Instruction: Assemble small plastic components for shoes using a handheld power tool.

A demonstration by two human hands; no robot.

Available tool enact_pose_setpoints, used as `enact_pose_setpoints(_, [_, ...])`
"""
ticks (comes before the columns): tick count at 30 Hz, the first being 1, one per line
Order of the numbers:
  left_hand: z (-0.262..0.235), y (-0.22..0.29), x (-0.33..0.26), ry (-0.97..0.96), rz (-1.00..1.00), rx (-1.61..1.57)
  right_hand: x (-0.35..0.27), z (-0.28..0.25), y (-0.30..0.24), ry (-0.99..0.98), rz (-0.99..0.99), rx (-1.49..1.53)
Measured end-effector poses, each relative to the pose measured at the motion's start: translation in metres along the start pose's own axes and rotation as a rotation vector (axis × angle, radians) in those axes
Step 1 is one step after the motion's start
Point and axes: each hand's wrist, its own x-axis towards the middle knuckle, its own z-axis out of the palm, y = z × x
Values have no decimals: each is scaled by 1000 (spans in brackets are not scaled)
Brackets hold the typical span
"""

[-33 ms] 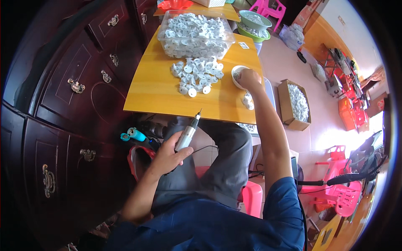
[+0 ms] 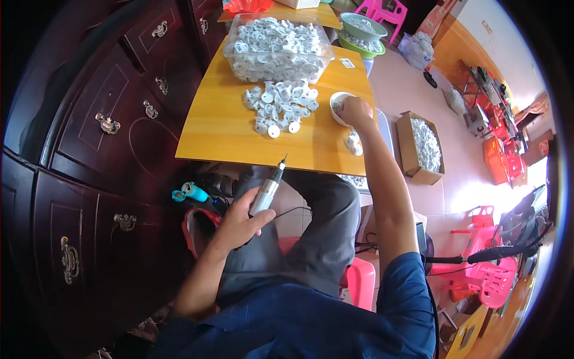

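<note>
My left hand (image 2: 241, 219) is closed around a silver and black electric screwdriver (image 2: 265, 194), its thin bit pointing up toward the table edge. At the table's right side, my right hand (image 2: 355, 112) reaches into a small white bowl (image 2: 333, 108) of tiny grey pieces, too small to name. Its fingers are bent together, and their tips are hidden in the bowl. Nearer me, a few white round parts (image 2: 354, 143) lie beside my right wrist. A loose pile of white plastic parts with round discs (image 2: 281, 107) spreads over the middle of the table.
Behind the pile, a clear plastic bin (image 2: 326, 57) is heaped with similar parts on the yellow table (image 2: 218, 128). A cardboard box (image 2: 405, 146) of white parts stands on the floor at right. Dark drawers (image 2: 89, 119) line the left, and a cord runs from the screwdriver.
</note>
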Motion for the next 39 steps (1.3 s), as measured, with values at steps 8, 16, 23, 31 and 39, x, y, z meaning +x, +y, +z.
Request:
enact_pose_setpoints(8, [-1,0,-1,-22,-24,27,-3,6,5,105,-41,116])
enact_pose_setpoints(16, [1,0,0,-21,-19,-8,-14,-7,2,171,19,333])
enact_pose_setpoints(23, [2,-1,-4,-9,68,-2,-66,-11,-27,364,-128,1038])
enact_pose_setpoints(31, [2,-8,-1,46,147,33,-135,31,-77,-276,-230,1675])
enact_pose_setpoints(39, [-2,-8,-2,102,191,154,-139,37,-78,-540,-205,1894])
